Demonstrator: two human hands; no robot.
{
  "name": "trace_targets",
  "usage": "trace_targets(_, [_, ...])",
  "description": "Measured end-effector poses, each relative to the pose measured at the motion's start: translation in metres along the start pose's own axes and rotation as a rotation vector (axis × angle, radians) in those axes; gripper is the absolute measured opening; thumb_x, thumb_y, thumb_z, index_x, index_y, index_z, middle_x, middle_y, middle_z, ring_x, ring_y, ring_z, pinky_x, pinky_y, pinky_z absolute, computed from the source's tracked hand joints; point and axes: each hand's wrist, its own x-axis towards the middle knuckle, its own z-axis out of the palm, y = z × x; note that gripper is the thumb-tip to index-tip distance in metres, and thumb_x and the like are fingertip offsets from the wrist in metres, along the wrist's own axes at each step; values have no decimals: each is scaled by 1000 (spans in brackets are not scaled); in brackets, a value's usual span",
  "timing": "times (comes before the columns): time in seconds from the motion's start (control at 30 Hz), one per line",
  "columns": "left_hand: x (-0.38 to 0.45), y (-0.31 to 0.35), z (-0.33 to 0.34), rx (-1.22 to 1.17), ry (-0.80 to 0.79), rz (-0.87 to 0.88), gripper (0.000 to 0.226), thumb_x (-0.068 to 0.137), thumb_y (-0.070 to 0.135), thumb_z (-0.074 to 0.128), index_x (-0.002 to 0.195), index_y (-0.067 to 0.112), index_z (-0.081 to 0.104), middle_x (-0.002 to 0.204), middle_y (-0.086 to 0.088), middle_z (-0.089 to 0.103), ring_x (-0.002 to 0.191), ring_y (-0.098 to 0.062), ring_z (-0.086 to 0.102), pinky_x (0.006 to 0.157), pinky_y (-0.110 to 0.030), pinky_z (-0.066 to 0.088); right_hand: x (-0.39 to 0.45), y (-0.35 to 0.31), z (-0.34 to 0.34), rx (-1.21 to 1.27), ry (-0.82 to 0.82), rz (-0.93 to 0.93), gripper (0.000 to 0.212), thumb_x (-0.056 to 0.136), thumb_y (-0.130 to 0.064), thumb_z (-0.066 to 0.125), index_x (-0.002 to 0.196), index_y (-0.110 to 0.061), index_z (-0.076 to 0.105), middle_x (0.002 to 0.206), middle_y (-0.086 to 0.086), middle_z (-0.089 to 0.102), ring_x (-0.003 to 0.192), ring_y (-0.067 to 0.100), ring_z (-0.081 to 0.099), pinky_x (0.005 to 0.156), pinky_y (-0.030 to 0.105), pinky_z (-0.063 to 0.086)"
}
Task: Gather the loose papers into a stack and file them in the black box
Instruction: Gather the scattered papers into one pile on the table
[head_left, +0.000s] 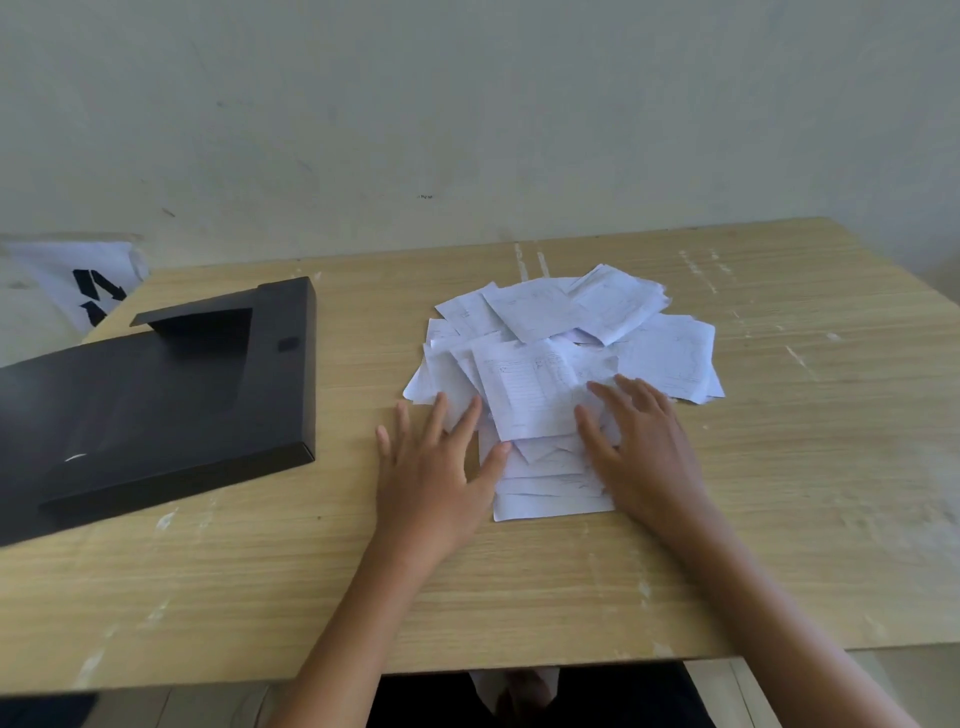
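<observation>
A messy pile of loose white papers (561, 343) lies spread on the wooden table (779, 467), right of centre. My left hand (436, 467) rests flat at the pile's near left edge, fingers spread, thumb on a sheet. My right hand (644, 452) lies flat on the pile's near right side, fingers apart, holding nothing. The black box (171, 395) lies at the table's left, its flap (192, 317) open at the far end.
A white sheet with black marks (88, 291) sits beyond the table's far left corner, against the wall. The table's near edge runs just in front of my forearms. Bare tabletop lies right of the pile and between the pile and the box.
</observation>
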Motion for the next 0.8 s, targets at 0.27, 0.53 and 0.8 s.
trace_targets(0.27, [24, 6, -3, -24, -4, -91, 67, 100, 62, 19, 159, 30, 25, 171, 2, 8, 156, -37, -5, 124, -56, -4, 29, 32, -13, -172, -89, 118, 49, 101, -44, 33, 148, -32, 42, 164, 5, 27, 154, 26, 12, 125, 48, 3])
trace_targets(0.53, [48, 12, 0, -271, 43, -92, 60, 101, 50, 17, 159, 33, 21, 163, 15, 29, 157, -32, 4, 123, -61, -3, 31, 38, -18, 83, 61, 55, 36, 99, -33, 48, 131, -20, 58, 139, 0, 57, 135, 24, 44, 116, 46, 31])
trace_targets(0.8, [39, 18, 2, -353, 223, -49, 52, 100, 58, 19, 146, 51, 40, 160, 13, 35, 158, -20, 7, 121, -64, -1, 32, 37, -11, -136, -80, 9, 52, 99, -56, 36, 147, -37, 43, 163, 1, 29, 154, 19, 13, 126, 47, 0])
